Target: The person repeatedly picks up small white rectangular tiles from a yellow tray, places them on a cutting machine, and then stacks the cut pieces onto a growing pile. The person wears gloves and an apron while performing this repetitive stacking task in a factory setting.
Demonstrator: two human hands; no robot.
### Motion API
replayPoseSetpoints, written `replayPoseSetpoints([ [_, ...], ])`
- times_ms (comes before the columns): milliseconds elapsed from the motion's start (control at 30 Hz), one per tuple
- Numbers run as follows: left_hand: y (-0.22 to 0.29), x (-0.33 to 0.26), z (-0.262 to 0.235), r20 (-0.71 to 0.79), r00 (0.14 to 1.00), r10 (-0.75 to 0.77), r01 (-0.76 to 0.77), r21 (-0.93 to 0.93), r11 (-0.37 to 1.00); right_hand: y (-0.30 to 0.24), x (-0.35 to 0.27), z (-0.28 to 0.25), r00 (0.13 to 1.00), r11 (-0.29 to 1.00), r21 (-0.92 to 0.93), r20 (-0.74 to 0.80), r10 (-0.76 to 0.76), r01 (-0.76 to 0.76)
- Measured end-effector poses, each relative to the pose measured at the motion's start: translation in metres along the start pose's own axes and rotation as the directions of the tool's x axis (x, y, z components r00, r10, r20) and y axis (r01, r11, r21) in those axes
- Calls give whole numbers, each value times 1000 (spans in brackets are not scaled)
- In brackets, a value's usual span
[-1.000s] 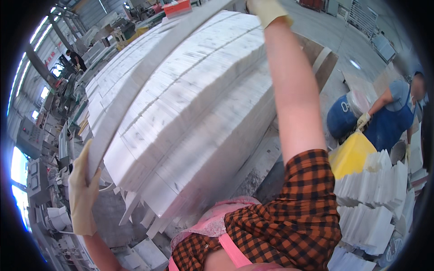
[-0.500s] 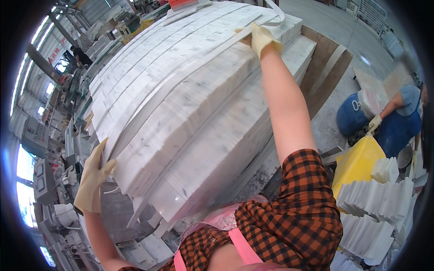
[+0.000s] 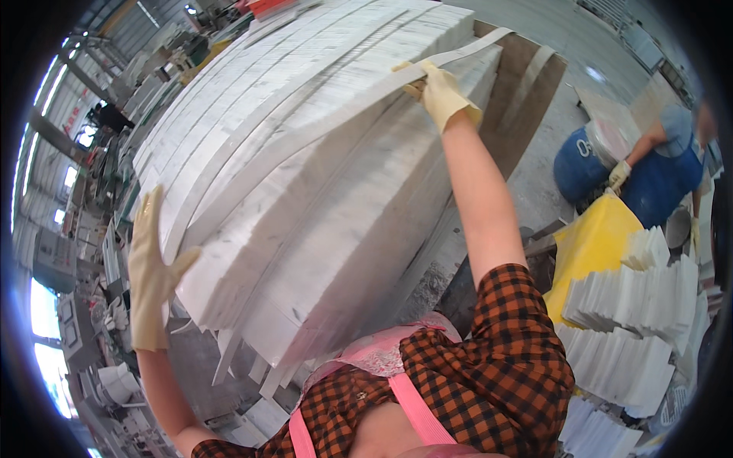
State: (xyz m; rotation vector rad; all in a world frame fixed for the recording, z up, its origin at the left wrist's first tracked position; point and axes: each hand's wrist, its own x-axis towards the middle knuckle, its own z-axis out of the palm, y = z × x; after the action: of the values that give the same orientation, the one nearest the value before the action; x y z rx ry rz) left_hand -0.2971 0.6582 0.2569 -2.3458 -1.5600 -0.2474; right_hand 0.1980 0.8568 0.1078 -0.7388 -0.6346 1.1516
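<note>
A stack of white, grey-veined stone pieces (image 3: 305,229) rises in steps before me. Along its upper edge runs a long, flat whitish strip (image 3: 467,50), its free end reaching past the stack's far right corner. My right hand (image 3: 441,91), in a cream glove, is closed round this strip near the far right. On the near left my gloved left hand (image 3: 156,259) is open, thumb spread from the fingers, beside the stack's corner and the strips' near ends. Another similar strip (image 3: 252,122) lies across the top, farther in.
Brown boards (image 3: 527,91) stand against the stack's right end. At right, a person in blue (image 3: 664,175) works by a blue drum (image 3: 580,164), a yellow sheet (image 3: 588,252) and rows of white slabs (image 3: 626,298). Machinery (image 3: 57,259) lines the left.
The strip's far end, earlier curled in a loop beyond my right hand, now extends straighter to the right. My left hand has come away from the strip's near end, fingers pointing up.
</note>
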Motion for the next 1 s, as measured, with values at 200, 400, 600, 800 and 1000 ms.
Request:
replayPoseSetpoints([
  [200, 86, 58, 34, -10, 994, 105, -105, -211, 972, 7, 9, -15, 981, 957, 230, -37, 192, -179],
  [400, 115, 63, 32, 94, 991, 96, -86, -108, 990, -11, -8, -23, 987, 978, 141, -19, 159, -155],
  [600, 149, 32, -47, 10, 987, 159, -157, -102, 982, -9, -22, -15, 985, 985, -32, -42, 168, -170],
  [800, 152, -25, -82, 261, 965, -13, 10, 12, 1000, 14, -36, -31, 999, 990, -140, 39, -11, 16],
  [1000, 134, -66, -77, 313, 950, -12, 26, -42, 999, -17, -58, -28, 964, 884, -395, -14, 265, -249],
])
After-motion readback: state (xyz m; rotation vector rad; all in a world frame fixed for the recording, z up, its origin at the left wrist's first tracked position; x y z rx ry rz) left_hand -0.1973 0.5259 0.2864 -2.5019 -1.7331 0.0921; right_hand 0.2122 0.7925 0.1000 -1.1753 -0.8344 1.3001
